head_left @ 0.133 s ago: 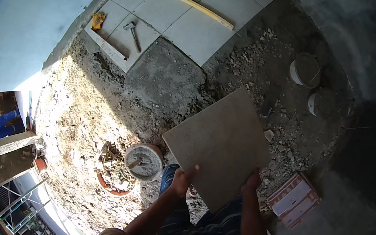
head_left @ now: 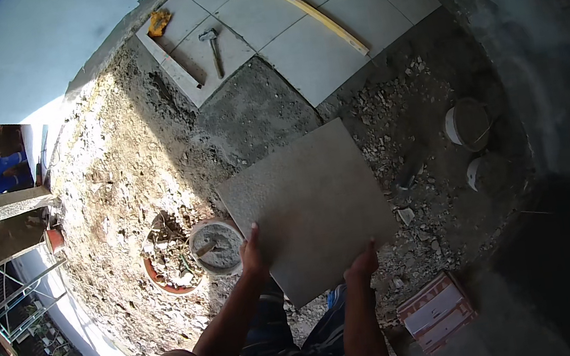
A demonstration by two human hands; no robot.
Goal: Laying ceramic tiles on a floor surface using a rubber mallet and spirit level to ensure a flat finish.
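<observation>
Grip on both sides was pinched onto one piece: the left hand (head_left: 255, 253) had the left edge of a large, square, grey-beige tile (head_left: 311, 211), and the right hand (head_left: 362, 263) had its lower edge, most of the fingers hidden underneath. That tile hung near the middle of the frame, in front of the person's knees; whether its far corner touched the ground could not be told. Judging by how things lay, the flooring was only part done. Pale, smooth, square tiles (head_left: 306, 66) covered the upper middle of the frame, set edge to edge with thin joints, and a long yellow bar (head_left: 308, 7) and a metal-headed hammer (head_left: 216, 60) rested on them. Just below the hammer, a smoothed patch of dark grey mortar (head_left: 256, 102) lay bare, with no tile on it. Broken, stony ground (head_left: 113, 202) at left and centre seemed wholly left to cover. A round bucket of wet-looking grey mix (head_left: 214, 221) stood left of the held tile.
</observation>
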